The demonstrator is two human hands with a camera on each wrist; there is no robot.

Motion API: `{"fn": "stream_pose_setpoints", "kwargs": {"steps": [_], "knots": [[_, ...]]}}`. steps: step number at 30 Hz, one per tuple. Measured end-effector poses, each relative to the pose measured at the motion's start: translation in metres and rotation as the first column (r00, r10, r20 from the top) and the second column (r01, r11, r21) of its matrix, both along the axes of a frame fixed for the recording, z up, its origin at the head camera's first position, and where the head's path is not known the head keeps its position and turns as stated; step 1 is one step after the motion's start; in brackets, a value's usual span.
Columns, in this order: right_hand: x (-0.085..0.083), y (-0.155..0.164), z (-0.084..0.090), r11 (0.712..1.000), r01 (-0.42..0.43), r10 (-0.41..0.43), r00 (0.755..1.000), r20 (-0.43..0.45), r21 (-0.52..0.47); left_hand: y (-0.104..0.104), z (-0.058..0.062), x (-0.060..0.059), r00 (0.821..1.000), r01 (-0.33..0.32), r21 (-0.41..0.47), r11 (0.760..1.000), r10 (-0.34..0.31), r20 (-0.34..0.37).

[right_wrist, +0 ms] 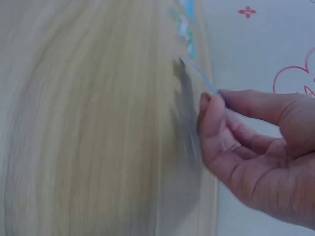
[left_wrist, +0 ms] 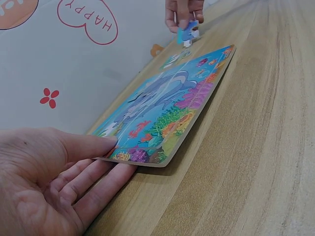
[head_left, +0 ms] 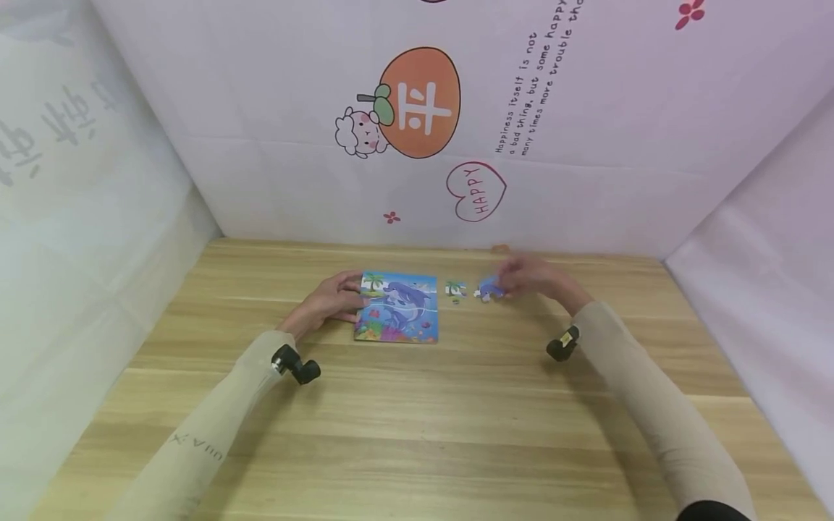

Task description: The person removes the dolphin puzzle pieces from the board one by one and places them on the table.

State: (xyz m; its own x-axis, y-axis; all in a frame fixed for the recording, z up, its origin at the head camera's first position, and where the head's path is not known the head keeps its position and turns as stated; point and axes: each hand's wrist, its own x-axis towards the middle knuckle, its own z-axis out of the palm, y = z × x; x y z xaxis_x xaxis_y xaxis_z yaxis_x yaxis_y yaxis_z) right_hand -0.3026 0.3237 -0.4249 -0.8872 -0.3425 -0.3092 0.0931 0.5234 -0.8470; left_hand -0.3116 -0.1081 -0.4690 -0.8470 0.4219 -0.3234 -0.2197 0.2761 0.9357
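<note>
wood tabletop (head_left: 423, 405) passable on near side of dolphin jigsaw board (head_left: 400, 312), left hand (head_left: 329, 298) blocking board's left edge, palm-tree piece (head_left: 455, 289) just off board's right edge, right hand (head_left: 529, 278) farther right, printed cloth wall (head_left: 313, 192) behind board

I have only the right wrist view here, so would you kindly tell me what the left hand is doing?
Observer: The left hand pinches an edge of the dolphin board, thumb on top and fingers beneath.
Operator: Thank you. I see the piece in the right hand nearly edge-on; what colour is its face?
Observer: The left wrist view shows it mostly blue, with some white.
Operator: And what lies between the board and the right hand?
Observer: In the head view, a loose palm-tree piece lies there on the table.
</note>
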Motion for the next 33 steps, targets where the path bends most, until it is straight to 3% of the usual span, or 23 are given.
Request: {"fn": "stream_pose_setpoints", "kwargs": {"steps": [3,9,16,25,33], "knots": [[0.003,-0.006,0.002,0.992,0.025,-0.024,1.000,-0.009,0.125,0.000,0.001,0.000,1.000,-0.001,-0.008,1.000,0.001,0.000],[0.004,-0.017,0.007,0.945,0.057,-0.042,0.998,-0.052,0.323,0.002,0.005,0.000,1.000,0.000,-0.005,1.000,0.000,-0.002],[0.002,-0.011,0.001,0.863,0.079,-0.039,0.995,-0.089,0.500,0.001,0.004,-0.001,1.000,0.020,-0.009,1.000,-0.020,-0.014],[-0.002,-0.003,-0.008,0.906,0.056,-0.062,0.998,0.000,0.420,-0.003,0.001,0.001,1.000,0.003,-0.014,1.000,-0.003,-0.007],[0.002,-0.001,-0.012,0.907,0.089,-0.089,0.996,-0.020,0.411,0.000,-0.001,0.002,1.000,0.000,-0.001,1.000,0.000,-0.004]]}}
